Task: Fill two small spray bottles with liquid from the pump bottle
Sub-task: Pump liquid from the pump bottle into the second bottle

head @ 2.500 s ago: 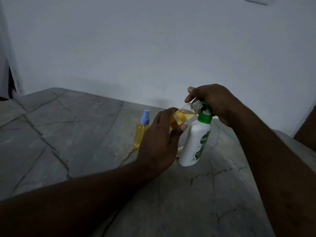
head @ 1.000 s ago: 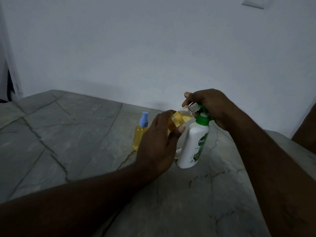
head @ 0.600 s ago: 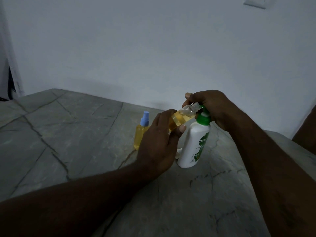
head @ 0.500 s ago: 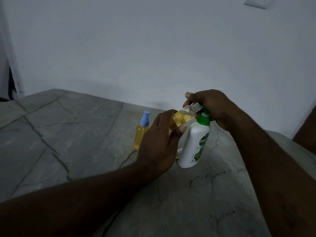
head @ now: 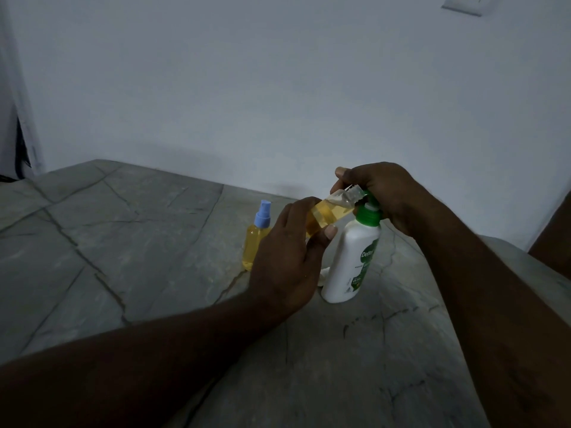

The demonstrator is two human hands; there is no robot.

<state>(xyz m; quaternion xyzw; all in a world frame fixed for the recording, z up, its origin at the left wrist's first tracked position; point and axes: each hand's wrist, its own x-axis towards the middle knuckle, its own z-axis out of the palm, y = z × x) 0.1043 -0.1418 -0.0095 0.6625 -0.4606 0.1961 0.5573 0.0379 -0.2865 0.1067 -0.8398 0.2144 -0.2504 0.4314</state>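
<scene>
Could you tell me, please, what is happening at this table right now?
A person is filling a small spray bottle from the white pump bottle. The left grip holds the uncapped bottle tilted, its mouth up by the pump's spout, partly full of yellow liquid. The right grip curls over the pump head. A second spray bottle, blue-capped and filled, stands on the stone table nearby.

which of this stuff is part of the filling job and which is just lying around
Job: pump bottle, gripped by right hand; open small bottle, tilted in left hand; blue-capped spray bottle.
Lying about: small white object behind the pump bottle, unclear what; wall plate.
</scene>
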